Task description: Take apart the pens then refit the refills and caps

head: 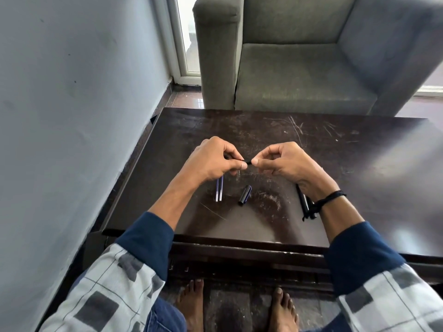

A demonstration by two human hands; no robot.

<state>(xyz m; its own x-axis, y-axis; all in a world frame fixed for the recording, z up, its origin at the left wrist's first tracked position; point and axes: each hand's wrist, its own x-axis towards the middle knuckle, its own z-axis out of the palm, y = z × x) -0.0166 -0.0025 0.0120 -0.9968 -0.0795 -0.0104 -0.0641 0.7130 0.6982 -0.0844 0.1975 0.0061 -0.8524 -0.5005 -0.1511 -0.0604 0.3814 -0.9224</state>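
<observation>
The left hand (213, 159) is up over the dark table (359, 164). Its grip is tight: thumb and fingers pinch one end of a small black pen part (248, 161). Under that hand two thin refills (219, 190) lie side by side on the table, pointing away from the person. The black pen part lies sideways, from one hand to the other, so each hand has one end and both are just as near. A black cap (245, 195) lies alone on the table, closer to the person, between the two arms. The right hand (287, 161) pinches the other end of the black pen part, and its grip is tight too. I think the hands need to pull or twist along that sideways line to get it apart. I cannot tell if a refill is inside it. More black tubes (304, 200) lie on the table under the right wrist.
</observation>
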